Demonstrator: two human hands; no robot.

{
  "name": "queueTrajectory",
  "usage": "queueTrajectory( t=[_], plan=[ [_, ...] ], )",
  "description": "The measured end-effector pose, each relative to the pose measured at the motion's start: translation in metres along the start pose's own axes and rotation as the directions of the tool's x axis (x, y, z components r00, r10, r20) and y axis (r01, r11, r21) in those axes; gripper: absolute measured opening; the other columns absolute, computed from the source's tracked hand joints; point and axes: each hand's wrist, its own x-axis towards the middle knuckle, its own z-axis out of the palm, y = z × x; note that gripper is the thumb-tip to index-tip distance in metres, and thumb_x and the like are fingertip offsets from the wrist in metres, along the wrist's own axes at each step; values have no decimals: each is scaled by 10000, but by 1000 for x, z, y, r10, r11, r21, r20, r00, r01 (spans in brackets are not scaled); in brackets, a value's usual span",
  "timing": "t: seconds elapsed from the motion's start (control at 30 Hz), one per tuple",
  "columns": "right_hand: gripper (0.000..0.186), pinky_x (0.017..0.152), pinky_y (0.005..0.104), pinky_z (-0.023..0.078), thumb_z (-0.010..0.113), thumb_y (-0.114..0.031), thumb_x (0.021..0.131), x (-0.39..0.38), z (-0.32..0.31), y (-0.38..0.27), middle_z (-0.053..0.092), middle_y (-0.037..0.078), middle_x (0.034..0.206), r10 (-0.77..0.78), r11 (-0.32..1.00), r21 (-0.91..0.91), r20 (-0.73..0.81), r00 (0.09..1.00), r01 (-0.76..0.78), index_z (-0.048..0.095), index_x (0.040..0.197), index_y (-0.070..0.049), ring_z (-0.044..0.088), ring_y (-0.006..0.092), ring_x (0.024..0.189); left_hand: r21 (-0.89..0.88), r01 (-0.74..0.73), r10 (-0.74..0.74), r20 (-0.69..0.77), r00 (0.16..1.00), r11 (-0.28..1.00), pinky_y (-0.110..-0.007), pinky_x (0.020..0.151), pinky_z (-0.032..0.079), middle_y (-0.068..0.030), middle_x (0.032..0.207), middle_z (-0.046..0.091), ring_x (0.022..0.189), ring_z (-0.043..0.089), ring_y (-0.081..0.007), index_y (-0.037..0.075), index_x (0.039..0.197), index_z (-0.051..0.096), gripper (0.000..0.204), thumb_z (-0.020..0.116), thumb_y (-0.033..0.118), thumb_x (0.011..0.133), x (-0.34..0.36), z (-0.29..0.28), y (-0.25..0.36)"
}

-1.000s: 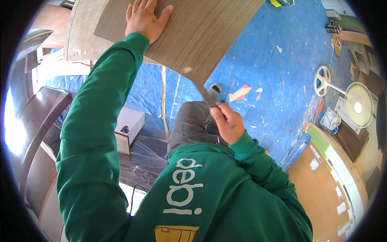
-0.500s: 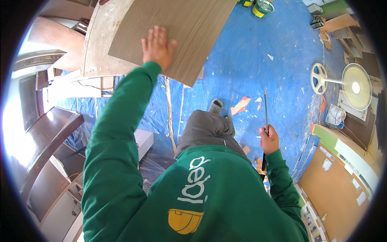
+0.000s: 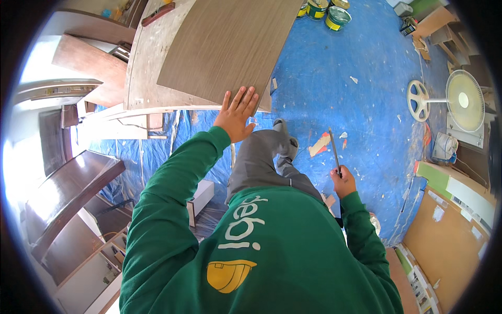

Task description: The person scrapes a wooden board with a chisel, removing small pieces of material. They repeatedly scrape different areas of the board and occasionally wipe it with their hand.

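Observation:
A brown wood-grain panel (image 3: 225, 49) lies on a worn, pale worktable (image 3: 144, 78) at the upper left. My left hand (image 3: 236, 116) rests at the panel's near corner, fingers outstretched and fingertips over its edge. Out to the right, over the blue floor sheet, my right hand (image 3: 343, 182) is closed around a long, narrow, dark tool (image 3: 334, 149), perhaps a file. Its thin end points away from me, tilted slightly left. The tool is apart from the panel. My fist hides part of its grip.
Several green-and-yellow tubs (image 3: 337, 19) stand at the far end. A red-brown hand tool (image 3: 158, 14) lies on the worktable. To the right is a standing fan (image 3: 464, 100) with a white base. Paper scraps (image 3: 319, 145) litter the blue plastic sheet (image 3: 366, 104). A dark glossy panel (image 3: 78, 183) leans at left.
My left hand has slid from the panel's surface toward its near edge. The tool in my right hand has tipped a little to the left. The whole view has shifted slightly.

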Motion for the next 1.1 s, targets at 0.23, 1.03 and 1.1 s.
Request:
queueTrajectory(
  t=[0.23,1.03,1.1],
  plan=[
    [239,639,363,455,666,-251,960,0,24,-18,577,79,712,-41,998,44,-2,999,41,613,946,-18,537,173,659,-104,92,-91,15,996,990,-586,1267,80,-94,1715,206,1586,164,-280,119,1617,318,770,512,543,1005,5,7,1],
    [433,545,260,377,557,-465,1061,-7,209,-179,465,-33,667,-24,822,568,-32,999,39,600,898,-66,440,70,588,-145,427,-449,-201,871,893,-520,1285,70,-74,1712,232,1587,169,-270,194,1616,342,749,394,642,1018,61,23,-214],
    [454,540,254,377,495,-457,1087,8,224,-173,450,-25,639,-172,780,598,-76,982,183,525,814,-95,421,81,570,-138,418,-439,-205,875,898,-514,1286,71,-68,1713,232,1587,166,-268,197,1615,345,742,389,640,1021,62,23,-214]
  ],
)
